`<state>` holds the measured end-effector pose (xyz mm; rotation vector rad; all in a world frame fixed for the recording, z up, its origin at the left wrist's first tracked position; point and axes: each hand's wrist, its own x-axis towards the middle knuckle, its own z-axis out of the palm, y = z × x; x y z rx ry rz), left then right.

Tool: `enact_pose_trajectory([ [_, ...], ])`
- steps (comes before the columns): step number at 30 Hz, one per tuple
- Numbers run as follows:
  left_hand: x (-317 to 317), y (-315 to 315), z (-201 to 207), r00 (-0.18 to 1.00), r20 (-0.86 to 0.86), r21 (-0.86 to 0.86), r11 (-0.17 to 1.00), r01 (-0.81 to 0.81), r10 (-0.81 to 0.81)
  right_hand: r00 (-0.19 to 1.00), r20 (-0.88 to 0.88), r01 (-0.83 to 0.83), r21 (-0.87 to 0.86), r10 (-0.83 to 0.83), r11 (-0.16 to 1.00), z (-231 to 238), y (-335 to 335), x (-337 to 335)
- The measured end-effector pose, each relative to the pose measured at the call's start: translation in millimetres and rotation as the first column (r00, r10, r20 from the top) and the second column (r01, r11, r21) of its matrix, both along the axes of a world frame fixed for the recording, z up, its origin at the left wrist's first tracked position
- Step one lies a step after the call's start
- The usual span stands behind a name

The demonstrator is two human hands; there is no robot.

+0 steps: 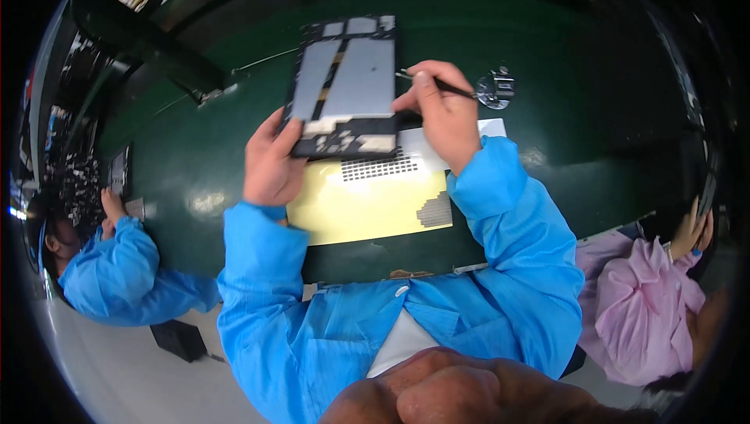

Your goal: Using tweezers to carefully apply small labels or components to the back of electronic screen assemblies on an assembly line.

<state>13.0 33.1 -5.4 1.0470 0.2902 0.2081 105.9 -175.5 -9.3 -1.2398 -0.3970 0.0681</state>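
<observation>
Green bench (pixel 199 154), pale floor (pixel 164 365), yellow sheet (pixel 359 213) on bench, co-workers (pixel 117 272) either side, left hand (pixel 269 165) gripping dark-framed panel (pixel 363 84), right hand (pixel 447 115) pinching slim black tool (pixel 453 89).

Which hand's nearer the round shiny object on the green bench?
Right. The right hand, holding a thin dark tool, is just left of the round shiny object; the left hand is much farther left, gripping the flat panel.

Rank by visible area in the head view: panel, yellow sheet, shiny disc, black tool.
1. Panel and yellow sheet: unsure; they look alike, and the panel seems nearer the camera.
2. Shiny disc
3. Black tool
</observation>
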Motion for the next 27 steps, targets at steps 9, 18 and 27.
enact_pose_trajectory([
  [9,-178.5,141.4,-25.0,0.903,-0.043,0.398,0.836,-0.377,0.427,0.794,0.555,0.586,-0.592,-0.247,0.554,29.4,-114.4,14.1],
  [18,-169.0,180.4,-46.2,0.727,0.319,0.932,-0.340,-0.124,0.608,0.760,0.650,0.570,-0.669,0.004,0.477,-2.2,-115.3,28.5],
  [27,-158.3,177.4,-52.9,0.926,0.170,0.831,-0.553,0.049,0.337,0.677,0.728,0.673,-0.673,0.112,0.305,-18.6,-119.7,32.8],
])
